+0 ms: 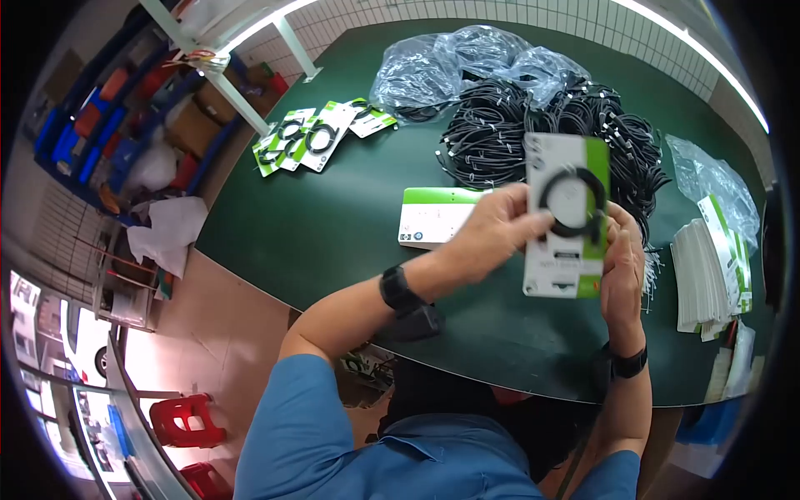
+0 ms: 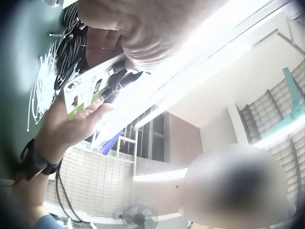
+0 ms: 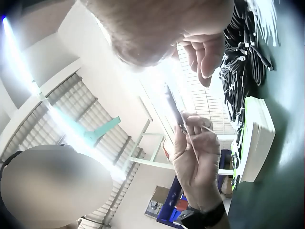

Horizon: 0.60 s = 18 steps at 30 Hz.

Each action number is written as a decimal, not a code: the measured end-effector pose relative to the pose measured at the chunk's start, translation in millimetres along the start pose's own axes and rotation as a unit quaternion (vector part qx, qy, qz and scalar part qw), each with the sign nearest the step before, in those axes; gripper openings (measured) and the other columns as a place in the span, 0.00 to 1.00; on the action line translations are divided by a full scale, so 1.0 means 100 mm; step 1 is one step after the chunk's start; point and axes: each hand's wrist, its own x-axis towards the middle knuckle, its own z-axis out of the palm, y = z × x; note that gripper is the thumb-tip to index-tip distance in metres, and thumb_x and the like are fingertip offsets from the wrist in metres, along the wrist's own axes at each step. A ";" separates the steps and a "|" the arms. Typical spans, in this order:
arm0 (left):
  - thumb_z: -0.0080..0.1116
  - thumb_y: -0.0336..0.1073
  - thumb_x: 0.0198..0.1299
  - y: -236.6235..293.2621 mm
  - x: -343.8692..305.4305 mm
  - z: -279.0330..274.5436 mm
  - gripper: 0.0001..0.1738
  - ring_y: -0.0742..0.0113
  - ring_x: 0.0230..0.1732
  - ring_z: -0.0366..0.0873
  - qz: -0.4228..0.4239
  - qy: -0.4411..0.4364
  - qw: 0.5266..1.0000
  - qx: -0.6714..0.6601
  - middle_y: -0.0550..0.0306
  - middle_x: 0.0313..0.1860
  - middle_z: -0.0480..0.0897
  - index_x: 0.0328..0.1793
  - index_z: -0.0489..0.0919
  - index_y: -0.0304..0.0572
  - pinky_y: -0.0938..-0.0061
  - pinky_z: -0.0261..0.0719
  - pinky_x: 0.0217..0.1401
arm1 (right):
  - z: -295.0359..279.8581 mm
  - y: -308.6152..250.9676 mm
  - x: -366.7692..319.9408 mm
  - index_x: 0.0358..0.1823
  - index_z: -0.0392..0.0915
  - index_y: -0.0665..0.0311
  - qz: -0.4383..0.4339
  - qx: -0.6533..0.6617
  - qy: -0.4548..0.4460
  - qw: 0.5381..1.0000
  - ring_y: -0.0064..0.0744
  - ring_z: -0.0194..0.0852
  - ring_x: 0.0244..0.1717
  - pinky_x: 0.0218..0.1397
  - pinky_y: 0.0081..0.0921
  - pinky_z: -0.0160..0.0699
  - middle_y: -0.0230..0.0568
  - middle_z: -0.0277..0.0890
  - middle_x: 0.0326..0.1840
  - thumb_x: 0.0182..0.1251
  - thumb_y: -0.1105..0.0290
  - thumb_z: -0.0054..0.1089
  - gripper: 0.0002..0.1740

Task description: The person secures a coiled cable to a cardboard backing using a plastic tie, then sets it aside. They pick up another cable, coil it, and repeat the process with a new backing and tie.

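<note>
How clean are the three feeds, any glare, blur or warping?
Head view: sharp, fisheye-bent, dark corners; cable card clear. Left wrist view: ceiling glare washes the middle, left hand blurred. Right wrist view: strong backlight, right hand out of focus.

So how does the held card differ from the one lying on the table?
The held card is raised, gripped by left hand and right hand; the lying card rests flat on the table. The held card carries a coiled black cable; the lying card shows none. Both are white with green edging.

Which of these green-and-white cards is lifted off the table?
The card held up between the left hand and right hand; the others lie on the table.
</note>
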 end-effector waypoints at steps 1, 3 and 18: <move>0.62 0.33 0.76 0.01 0.00 -0.10 0.13 0.75 0.46 0.84 0.018 0.042 0.998 -0.034 0.59 0.48 0.87 0.61 0.81 0.34 0.76 0.87 0.48 | -0.01 0.00 -0.01 0.69 0.74 0.69 0.002 -0.002 0.003 1.000 0.16 0.80 0.49 0.47 0.15 0.77 0.38 0.83 0.56 0.91 0.55 0.42 0.25; 0.63 0.39 0.77 0.11 -0.02 -0.42 0.16 0.69 0.48 0.87 0.049 0.142 0.986 -0.068 0.56 0.49 0.88 0.61 0.81 0.36 0.70 0.89 0.53 | -0.06 -0.01 0.03 0.71 0.72 0.70 0.053 0.005 -0.013 0.998 0.19 0.82 0.45 0.43 0.17 0.80 0.41 0.83 0.57 0.91 0.53 0.42 0.27; 0.70 0.38 0.71 0.03 0.20 -0.76 0.21 0.61 0.63 0.84 0.003 0.075 0.961 0.268 0.48 0.64 0.84 0.64 0.83 0.34 0.68 0.86 0.59 | -0.13 0.04 0.06 0.63 0.79 0.67 0.117 -0.015 -0.031 0.993 0.18 0.82 0.38 0.35 0.15 0.77 0.37 0.85 0.48 0.90 0.53 0.45 0.24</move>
